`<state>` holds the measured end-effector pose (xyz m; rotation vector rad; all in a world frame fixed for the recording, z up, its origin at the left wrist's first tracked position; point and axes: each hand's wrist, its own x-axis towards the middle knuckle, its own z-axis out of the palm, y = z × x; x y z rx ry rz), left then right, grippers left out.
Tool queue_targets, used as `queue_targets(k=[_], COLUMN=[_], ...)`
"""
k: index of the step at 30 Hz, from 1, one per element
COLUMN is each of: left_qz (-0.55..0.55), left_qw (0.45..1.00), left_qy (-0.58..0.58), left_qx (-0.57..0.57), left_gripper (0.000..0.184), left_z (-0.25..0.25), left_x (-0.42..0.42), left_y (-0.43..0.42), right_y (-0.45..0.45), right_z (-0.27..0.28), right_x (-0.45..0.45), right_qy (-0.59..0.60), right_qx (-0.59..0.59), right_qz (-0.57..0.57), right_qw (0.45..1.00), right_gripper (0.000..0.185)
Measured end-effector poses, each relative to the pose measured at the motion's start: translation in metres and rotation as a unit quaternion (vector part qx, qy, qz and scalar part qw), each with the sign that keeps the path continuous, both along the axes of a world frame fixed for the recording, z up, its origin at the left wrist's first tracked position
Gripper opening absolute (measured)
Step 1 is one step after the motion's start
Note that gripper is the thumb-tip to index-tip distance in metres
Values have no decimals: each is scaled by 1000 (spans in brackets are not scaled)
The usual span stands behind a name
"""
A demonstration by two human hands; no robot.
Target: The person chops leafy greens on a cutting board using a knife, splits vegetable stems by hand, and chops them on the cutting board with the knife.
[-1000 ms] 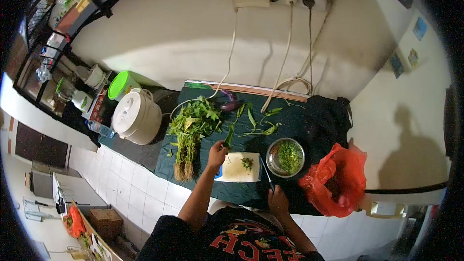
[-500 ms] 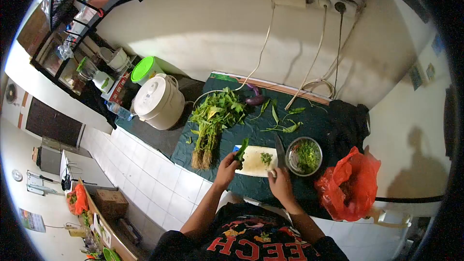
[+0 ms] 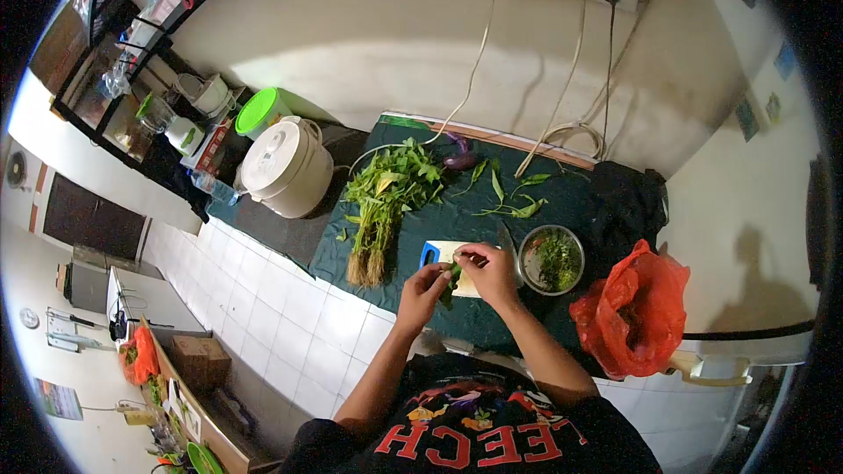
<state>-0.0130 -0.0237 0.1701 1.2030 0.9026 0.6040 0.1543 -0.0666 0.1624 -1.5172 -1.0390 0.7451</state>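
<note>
My left hand is closed on a small bunch of green leaves, held over the cutting board. My right hand meets it from the other side, its fingers pinched at the top of the same leaves. The board is white with a blue corner, and my hands cover much of it. A knife lies between the board and a metal bowl; my right hand partly hides it. Chopped greens sit in the bowl.
Behind the board lie a rooted bunch of leafy greens, loose leafy stems and a purple eggplant. A red plastic bag stands at the right, a white rice cooker at the left. Cords hang down the wall.
My right hand has left the knife's handle end and moved left to the leaves in my left hand. The chopped bits on the board are no longer visible, and the bowl looks fuller.
</note>
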Motion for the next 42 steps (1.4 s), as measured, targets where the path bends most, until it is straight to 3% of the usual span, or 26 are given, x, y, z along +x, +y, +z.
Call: queue_targets(k=[1,3,4,6,10,12,19,24,30,35,37,38,40,42], left_qz=[9,17,29,39,65,65,22,-12,2,-34,-38,-41,-54,-104], left_qw=[1000,998,998,997,996,997,999,999,999,998,998,998,997,993], left_qy=[24,48,61,73,54,49,32,42,-41,18,-9,-36,-42,-48], left_qx=[17,34,12,-10,-6,0,2,29,-32,-44,-39,-35,-33,-41], left_gripper=[26,24,23,23,26,27,25,28,32,31,33,35,35,36], left_z=[0,2,4,4,-7,-8,1,11,2,6,7,7,14,28], left_x=[0,1,1,2,2,2,6,11,21,20,20,20,19,18], left_y=[0,1,1,-2,-5,-6,-6,-3,0,8,12,15,22,25], right_y=[-3,-7,-10,-15,-27,-30,-37,-43,-57,-59,-54,-54,-53,-50], right_z=[2,8,11,17,19,16,23,20,32,20,20,21,45,55], right_x=[-1,-2,-2,-2,-4,-4,3,9,-2,4,18,26,40,47], right_qy=[0,-146,-146,-286,-374,-472,-466,-509,-571,-467,-217,-217,-34,-63], right_qx=[-1,47,46,113,81,85,83,62,4,-4,65,65,33,75], right_qz=[2,-4,-4,-4,24,42,40,69,64,43,59,58,132,137], right_qw=[1000,988,988,952,924,877,880,856,819,883,972,972,990,986], right_gripper=[16,14,14,14,17,19,22,31,29,34,36,36,38,38])
